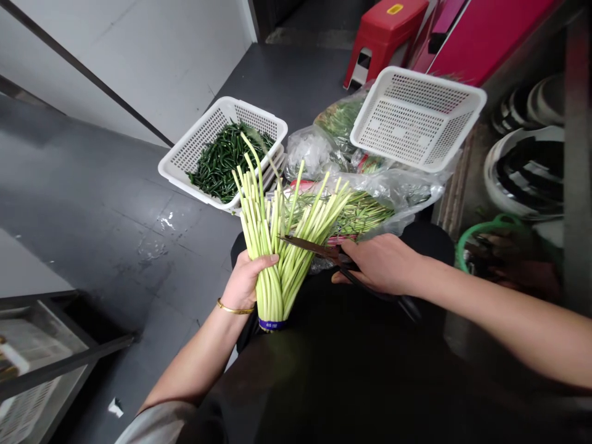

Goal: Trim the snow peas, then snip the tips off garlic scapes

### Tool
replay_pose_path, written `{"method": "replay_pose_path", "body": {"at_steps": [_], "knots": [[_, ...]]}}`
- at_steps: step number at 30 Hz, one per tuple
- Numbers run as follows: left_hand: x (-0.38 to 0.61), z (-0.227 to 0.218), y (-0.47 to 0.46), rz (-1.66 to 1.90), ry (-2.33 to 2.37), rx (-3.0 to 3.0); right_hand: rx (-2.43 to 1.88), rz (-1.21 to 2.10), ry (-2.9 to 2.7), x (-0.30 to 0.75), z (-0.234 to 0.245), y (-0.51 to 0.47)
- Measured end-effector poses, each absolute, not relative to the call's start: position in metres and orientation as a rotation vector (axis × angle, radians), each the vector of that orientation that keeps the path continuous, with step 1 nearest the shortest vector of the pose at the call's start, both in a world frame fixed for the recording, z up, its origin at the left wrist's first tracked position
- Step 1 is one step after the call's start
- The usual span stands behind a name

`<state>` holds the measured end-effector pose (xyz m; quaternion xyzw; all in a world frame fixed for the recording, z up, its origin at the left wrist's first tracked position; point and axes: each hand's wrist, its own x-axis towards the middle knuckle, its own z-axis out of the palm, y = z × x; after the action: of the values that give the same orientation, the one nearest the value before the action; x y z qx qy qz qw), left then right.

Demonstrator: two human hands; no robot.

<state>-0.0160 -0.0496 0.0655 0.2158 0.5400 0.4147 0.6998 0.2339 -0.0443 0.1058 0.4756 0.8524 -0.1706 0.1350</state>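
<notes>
A bunch of pale green garlic scapes stands upright in front of me, its stalks fanned out at the top and a purple band around its bottom. My left hand is wrapped round its left side, the thumb across the front. In my right hand is a pair of dark scissors, gripped near the pivot with black handles trailing to the lower right. The blades point left and lie against the stalks, tip close above my left thumb. Whether the blades are parted is hard to tell.
Beyond the bunch, a white basket holds green chillies. Plastic bags of green stalks lie ahead, with another white basket resting over them. A red stool stands behind; buckets and a green basket line the right.
</notes>
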Motion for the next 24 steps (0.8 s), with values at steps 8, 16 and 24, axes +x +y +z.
{"method": "replay_pose_path", "body": {"at_steps": [8,16,24], "knots": [[-0.019,0.063,-0.051,0.915,1.231,0.482,1.468,-0.525,2.475,0.241,0.107,-0.041],[-0.026,0.056,-0.047,0.927,1.172,0.386,1.473,-1.119,2.348,0.276,0.107,-0.069],[-0.029,0.050,-0.045,0.875,1.041,0.244,1.364,-1.192,2.350,0.256,0.082,-0.071]]}}
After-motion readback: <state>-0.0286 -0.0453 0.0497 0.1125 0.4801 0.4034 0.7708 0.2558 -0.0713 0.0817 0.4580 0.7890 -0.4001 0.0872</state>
